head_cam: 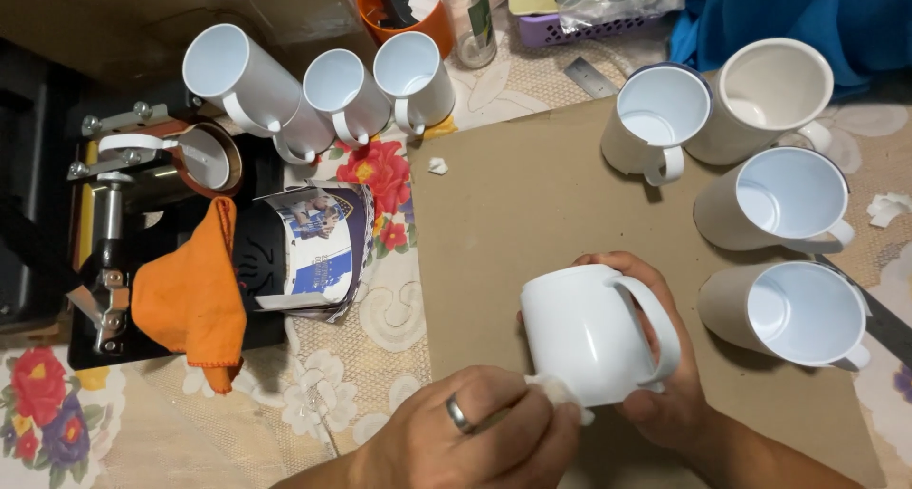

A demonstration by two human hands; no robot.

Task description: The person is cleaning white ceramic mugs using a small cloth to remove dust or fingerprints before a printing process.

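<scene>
Two hands | right hand [665, 375] grips glossy white mug [589, 332] | left hand [475, 432] pinches fluffy wad [560, 391]

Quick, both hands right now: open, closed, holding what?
Left hand: closed, pinching a small white wad against the plain white ceramic mug.
Right hand: closed around that mug, fingers behind its handle.

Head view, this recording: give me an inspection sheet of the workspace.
Surface: brown cardboard sheet on a floral tablecloth.
Job's things: white mug, upside down; small white wad against it.
Clutter: four white mugs at right, three more at upper left, orange cloth, printed sheets, paper scraps.
Hands: right hand holds the mug; left hand, wearing a ring, presses the wad.
Cables: nothing seen.
Surroundings: black mug press, orange container, purple basket, blue fabric.
</scene>
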